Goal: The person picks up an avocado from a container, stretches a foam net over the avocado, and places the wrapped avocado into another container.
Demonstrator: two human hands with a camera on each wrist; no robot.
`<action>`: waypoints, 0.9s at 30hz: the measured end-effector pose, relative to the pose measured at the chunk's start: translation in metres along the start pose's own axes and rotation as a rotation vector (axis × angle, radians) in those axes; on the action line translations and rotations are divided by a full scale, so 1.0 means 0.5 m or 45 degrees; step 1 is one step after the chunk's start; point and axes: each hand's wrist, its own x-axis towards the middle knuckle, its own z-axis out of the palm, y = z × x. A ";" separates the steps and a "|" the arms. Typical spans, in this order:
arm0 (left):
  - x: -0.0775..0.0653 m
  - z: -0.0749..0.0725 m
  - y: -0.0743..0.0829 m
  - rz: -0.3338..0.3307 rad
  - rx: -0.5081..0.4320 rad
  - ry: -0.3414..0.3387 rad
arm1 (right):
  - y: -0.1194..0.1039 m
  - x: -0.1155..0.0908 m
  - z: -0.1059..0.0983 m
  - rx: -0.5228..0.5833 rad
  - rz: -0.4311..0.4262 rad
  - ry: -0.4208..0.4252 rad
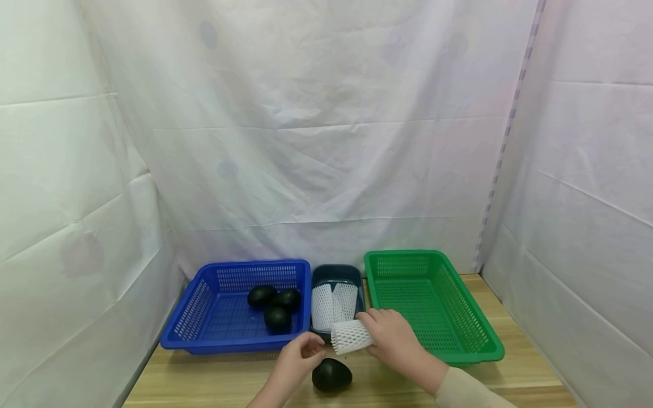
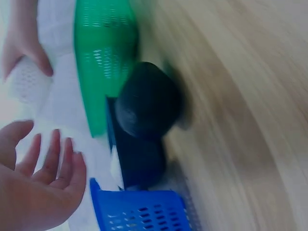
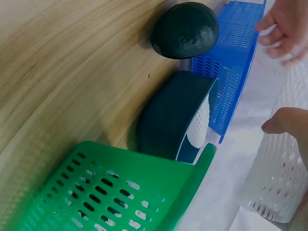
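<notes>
A white foam net sleeve (image 1: 352, 336) is gripped in my right hand (image 1: 395, 343), its mesh end pointing left. My left hand (image 1: 298, 362) holds nothing; its fingers are relaxed and slightly bent, near the sleeve's end but apart from it, as the left wrist view also shows. On the wooden table, just below and between the hands, lies one dark avocado (image 1: 332, 375). Behind the hands a small dark tray (image 1: 338, 267) holds more white foam net sleeves (image 1: 322, 306).
To the left stands a blue basket (image 1: 237, 347) with three dark avocados (image 1: 278, 318) in its right part. A green basket (image 1: 461, 300) stands at the right, beside the tray. White cloth (image 1: 316, 141) hangs behind and on both sides of the wooden table (image 1: 219, 379).
</notes>
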 end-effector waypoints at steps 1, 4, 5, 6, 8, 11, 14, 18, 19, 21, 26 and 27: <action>0.000 0.001 -0.006 0.011 0.057 -0.042 | 0.001 -0.001 -0.002 0.004 0.000 -0.009; 0.000 0.007 -0.024 0.043 0.266 -0.157 | 0.001 -0.004 -0.009 0.006 -0.009 -0.038; 0.001 0.010 -0.030 0.052 0.328 -0.187 | 0.001 -0.005 -0.012 0.003 -0.012 -0.050; 0.001 0.013 -0.036 0.056 0.392 -0.211 | 0.001 -0.006 -0.013 -0.001 -0.012 -0.065; 0.002 0.022 -0.050 0.058 0.490 -0.256 | 0.000 -0.009 -0.016 -0.004 -0.009 -0.095; 0.002 0.035 -0.068 0.040 0.586 -0.308 | 0.000 -0.014 -0.018 0.006 0.008 -0.158; 0.001 0.046 -0.079 0.007 0.615 -0.336 | -0.001 -0.018 -0.018 0.025 0.025 -0.207; 0.002 0.057 -0.083 0.001 0.605 -0.326 | 0.000 -0.022 -0.016 0.042 0.023 -0.204; 0.001 0.059 -0.083 0.009 0.608 -0.323 | 0.000 -0.023 -0.016 0.040 0.020 -0.195; 0.001 0.064 -0.084 0.035 0.613 -0.315 | 0.001 -0.025 -0.015 0.034 0.016 -0.179; -0.001 0.070 -0.086 0.094 0.575 -0.286 | 0.001 -0.029 -0.019 0.025 0.015 -0.170; -0.002 0.071 -0.086 0.095 0.546 -0.282 | 0.000 -0.029 -0.021 0.023 0.016 -0.174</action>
